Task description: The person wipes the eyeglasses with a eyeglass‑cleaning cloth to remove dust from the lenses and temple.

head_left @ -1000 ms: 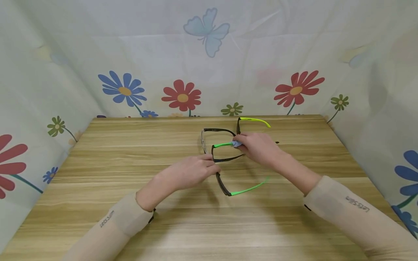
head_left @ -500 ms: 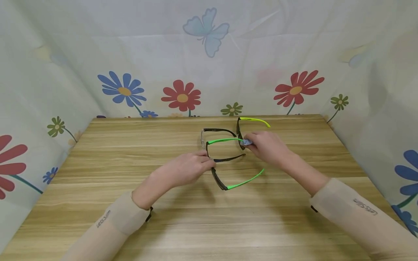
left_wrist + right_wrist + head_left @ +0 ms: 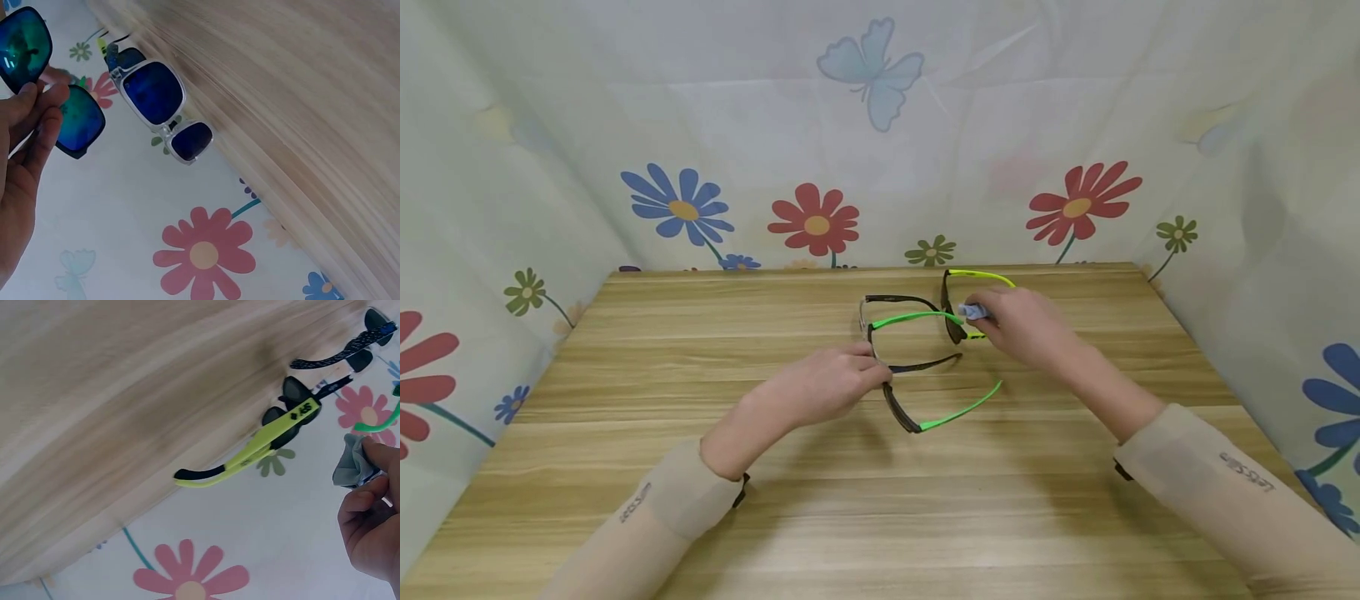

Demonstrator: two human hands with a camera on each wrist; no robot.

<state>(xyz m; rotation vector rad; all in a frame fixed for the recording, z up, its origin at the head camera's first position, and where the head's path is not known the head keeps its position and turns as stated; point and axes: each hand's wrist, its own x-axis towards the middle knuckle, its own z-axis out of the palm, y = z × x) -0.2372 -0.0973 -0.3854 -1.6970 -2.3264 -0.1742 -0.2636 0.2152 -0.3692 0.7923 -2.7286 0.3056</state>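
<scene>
My left hand (image 3: 827,387) pinches a pair of sunglasses (image 3: 900,410) at the bridge, between the two lenses. They have a dark front and bright green temples, both unfolded and pointing right. Blue-green mirrored lenses (image 3: 78,119) show on either side of the fingertips in the left wrist view. In my right hand (image 3: 1030,329), thumb and fingers pinch a small crumpled light blue cloth (image 3: 355,464). The cloth is just past the tip of the far green temple (image 3: 917,317), and the right wrist view shows a gap between them.
Behind the held pair, clear-framed sunglasses (image 3: 154,92) with dark temples stand on the wooden table (image 3: 737,333). Yellow-templed sunglasses (image 3: 269,434) stand further back, partly behind my right hand in the head view. A flower-print curtain (image 3: 715,125) encloses the table's back and sides.
My right hand has moved right and away from me with the cloth, along the far green temple and off its tip. My left hand has shifted slightly left and back with the sunglasses.
</scene>
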